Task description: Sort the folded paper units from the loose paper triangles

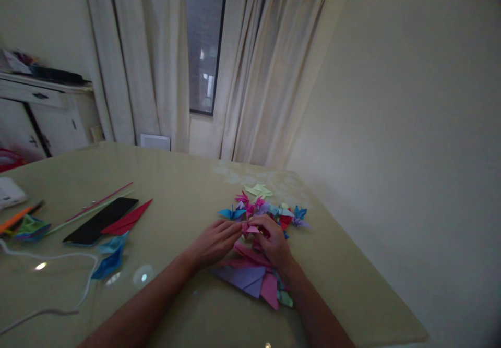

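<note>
A small pink folded paper piece [250, 229] is between my two hands, just above the table. My left hand [219, 241] reaches in from the left, its fingertips pressed together on the paper's left side. On the other side, the curled thumb and fingers of my right hand [273, 239] pinch it. Fingers hide part of the paper. Right behind my hands lies a cluster of folded paper cranes in blue, magenta, purple and red, among them a blue crane [300, 213]. Below my wrists is a loose pile of folded paper, with a purple folded sheet [245, 279] on top.
On the left lie a black phone [102, 222], a red folded paper [128, 219], blue folded papers [110, 259], thin sticks [97, 202] and a white cable [50, 256]. Light green paper [259, 190] sits behind the cranes. A wall [407, 144] runs along the table's right side.
</note>
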A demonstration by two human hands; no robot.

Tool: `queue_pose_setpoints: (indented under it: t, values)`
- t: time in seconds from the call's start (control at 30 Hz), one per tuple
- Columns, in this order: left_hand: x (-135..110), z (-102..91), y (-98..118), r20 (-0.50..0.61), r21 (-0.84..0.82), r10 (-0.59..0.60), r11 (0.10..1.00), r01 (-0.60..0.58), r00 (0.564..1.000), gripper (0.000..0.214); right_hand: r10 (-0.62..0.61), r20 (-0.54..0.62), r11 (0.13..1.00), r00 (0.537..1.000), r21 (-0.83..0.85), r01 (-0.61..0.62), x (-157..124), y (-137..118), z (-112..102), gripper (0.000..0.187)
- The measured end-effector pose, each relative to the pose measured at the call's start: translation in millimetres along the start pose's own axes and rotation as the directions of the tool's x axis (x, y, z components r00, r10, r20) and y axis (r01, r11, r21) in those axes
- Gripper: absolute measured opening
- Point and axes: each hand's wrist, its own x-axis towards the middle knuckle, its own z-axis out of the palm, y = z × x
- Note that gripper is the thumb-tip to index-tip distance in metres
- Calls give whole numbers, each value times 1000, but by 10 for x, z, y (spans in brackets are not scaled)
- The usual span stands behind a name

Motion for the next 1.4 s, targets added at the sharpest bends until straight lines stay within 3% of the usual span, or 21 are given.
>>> queue_pose_setpoints:
  t: [0.13,0.2,0.27,0.33,0.43,0.5,0.57,0.63,0.7,0.83,0.93,1.0,1.07,1.13,1.2,1.3,1.4]
  values:
    - [-24,-11,-69,4,8,-32,999,32,999,40,-25,-35,1000,999,-11,25,14,-17,-7,20]
    - [-42,-44,-150,29,24,-99,995,98,995,37,2,-145,998,989,-57,-11,24,23,-52,15]
    - [-102,-105,-278,53,87,-272,960,267,961,31,46,-330,992,943,-99,-84,35,117,-151,15]
    - [-220,-196,-436,63,213,-533,833,510,844,30,98,-530,979,842,-99,-176,38,256,-298,22]
    - [-480,-359,-655,24,437,-830,511,741,558,38,192,-727,954,660,-18,-298,11,487,-552,38]
    - [-656,-454,-757,46,530,-924,345,774,380,43,233,-786,938,572,26,-347,-23,614,-704,45]
    - [-784,-517,-816,108,560,-967,250,790,229,47,228,-831,924,508,21,-381,-56,706,-828,49]
    - [-845,-539,-842,154,555,-979,199,807,136,50,174,-877,910,448,-30,-413,-86,774,-923,52]
    - [-851,-525,-848,177,542,-975,209,814,132,50,134,-912,892,388,-60,-448,-115,840,-993,54]
    - [-801,-453,-862,284,479,-925,366,797,254,47,240,-931,864,275,76,-498,-178,1003,-1060,55]
    - [-776,-410,-882,334,397,-878,462,793,344,50,300,-923,852,241,146,-502,-214,1119,-1054,58]
    - [-777,-396,-888,306,376,-875,472,797,374,52,316,-920,851,232,167,-498,-225,1168,-1042,60]
    - [-787,-395,-882,254,419,-905,420,805,340,51,326,-916,853,233,178,-491,-226,1193,-1034,59]
    - [-801,-406,-870,216,493,-941,335,803,260,49,333,-911,856,244,183,-484,-222,1198,-1031,58]
    - [-807,-428,-862,213,536,-954,295,791,212,48,338,-904,859,263,182,-479,-220,1185,-1028,56]
    - [-794,-467,-869,246,522,-938,341,782,245,46,330,-891,869,314,156,-469,-216,1103,-999,53]
    - [-745,-486,-879,294,433,-914,389,813,280,43,216,-873,895,437,-2,-446,-169,912,-910,50]
